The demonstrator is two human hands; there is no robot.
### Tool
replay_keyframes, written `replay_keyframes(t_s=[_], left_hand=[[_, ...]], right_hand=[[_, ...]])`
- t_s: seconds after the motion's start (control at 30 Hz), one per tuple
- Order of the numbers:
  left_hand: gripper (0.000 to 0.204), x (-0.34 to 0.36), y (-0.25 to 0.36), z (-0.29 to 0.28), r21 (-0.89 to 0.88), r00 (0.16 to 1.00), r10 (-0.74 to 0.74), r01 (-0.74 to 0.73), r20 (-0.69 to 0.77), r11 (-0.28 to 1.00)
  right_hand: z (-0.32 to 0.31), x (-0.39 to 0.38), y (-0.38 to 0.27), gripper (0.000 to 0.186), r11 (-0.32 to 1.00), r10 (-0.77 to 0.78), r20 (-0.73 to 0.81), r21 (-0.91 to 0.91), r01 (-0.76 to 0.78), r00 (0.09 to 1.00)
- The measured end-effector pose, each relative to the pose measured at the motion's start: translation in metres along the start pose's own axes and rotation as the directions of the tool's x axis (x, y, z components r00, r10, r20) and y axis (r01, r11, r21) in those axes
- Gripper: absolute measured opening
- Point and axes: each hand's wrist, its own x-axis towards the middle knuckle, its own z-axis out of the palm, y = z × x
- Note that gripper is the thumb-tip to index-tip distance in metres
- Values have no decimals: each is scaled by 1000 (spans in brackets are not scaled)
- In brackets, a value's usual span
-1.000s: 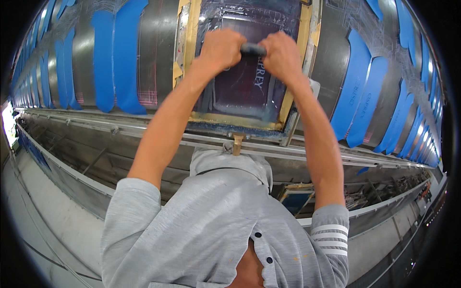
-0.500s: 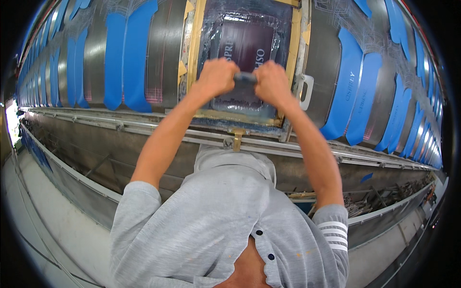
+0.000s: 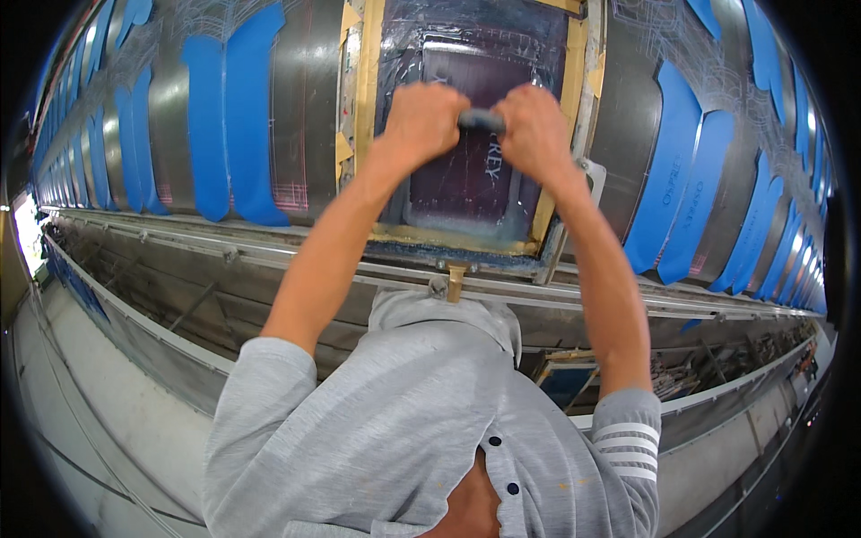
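A screen-printing frame [image 3: 369,85] edged with yellow tape lies in front of me, its dark purple mesh [image 3: 453,202] wet-looking and marked with a lettered design. Over the mesh, both fists close round a dark grey squeegee [image 3: 482,119], of which only the short middle of the handle shows. My left hand [image 3: 418,124] grips its left end, and my right hand [image 3: 538,134] its right end. Whether the blade presses on the mesh is hidden by my hands.
Blue cut fabric pieces [image 3: 229,117] lie in rows on the long dark table on both sides of the frame. A metal rail [image 3: 332,262] runs along the near edge. Beside the frame's right edge is a white handle [image 3: 594,179]. Below, a shelf holds stacked frames [image 3: 569,377].
Both hands have moved away from me over the mesh with the squeegee. The view has shifted slightly, so the frame sits a little further right and lower.
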Motion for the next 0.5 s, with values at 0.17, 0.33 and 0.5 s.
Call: replay_keyframes(t_s=[0.17,0.33,0.5], left_hand=[[28,-128,46,34,-177,998,-40,32,-45,984],[27,-148,52,38,-203,996,-57,69,65,977],[34,-30,12,-6,6,994,-17,17,107,1000]], right_hand=[[15,-106,-84,13,993,88,88,74,-94,992],[12,-127,-98,14,988,116,149,84,-129,982],[-2,-28,-23,17,997,64,137,-48,-58,989]])
